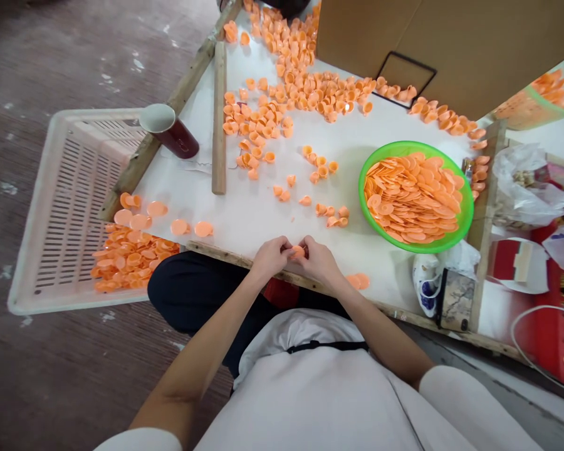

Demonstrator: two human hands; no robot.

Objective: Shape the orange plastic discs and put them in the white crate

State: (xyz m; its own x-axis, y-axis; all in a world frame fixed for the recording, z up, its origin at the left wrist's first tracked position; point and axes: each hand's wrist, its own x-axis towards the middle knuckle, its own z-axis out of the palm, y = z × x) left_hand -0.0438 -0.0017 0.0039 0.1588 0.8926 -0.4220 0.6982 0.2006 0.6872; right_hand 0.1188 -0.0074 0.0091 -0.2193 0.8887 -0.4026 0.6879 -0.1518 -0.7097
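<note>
My left hand [271, 257] and my right hand [320, 257] meet at the table's front edge. Both are closed on one small orange plastic piece [297, 252], its round flat face showing between the fingertips. To the right of my right hand lie a few flat orange discs [358, 281]. Beyond the hands, small orange cup-shaped pieces [331, 216] are scattered on the white tabletop [258, 210]. A green bowl [416, 245] heaped with flat orange discs [411, 194] stands to the right. Several joined orange pieces [203, 229] rest near the left front edge.
A pale plastic crate [51, 207] with orange pieces stands on the floor at left. A dark red mug [181, 138] sits beside a wooden strip [219, 119]. More cup pieces [305, 88] pile up before a cardboard box [451, 44]. A phone [457, 300] leans at right.
</note>
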